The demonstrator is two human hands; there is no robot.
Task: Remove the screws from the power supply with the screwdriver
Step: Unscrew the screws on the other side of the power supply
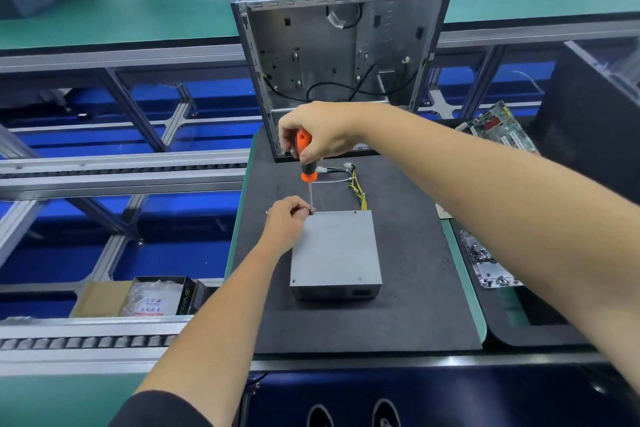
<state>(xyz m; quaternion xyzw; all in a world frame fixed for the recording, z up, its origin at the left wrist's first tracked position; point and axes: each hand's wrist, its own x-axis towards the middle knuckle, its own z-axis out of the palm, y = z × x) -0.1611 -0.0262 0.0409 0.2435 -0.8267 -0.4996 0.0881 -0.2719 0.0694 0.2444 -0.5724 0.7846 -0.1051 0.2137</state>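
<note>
I am working on the dark surface (408, 253), where the power supply (335, 250) is lying flat in front of the open computer case (332, 55). My right hand (317, 135) is curling around the orange handle of the screwdriver (308, 166), standing it upright with its tip at the unit's far-left corner. My left hand (287, 220) is pinching at the shaft's tip, steadying it there. Three other corner screws, I judge, are still sitting in the lid, so most of the job is remaining.
</note>
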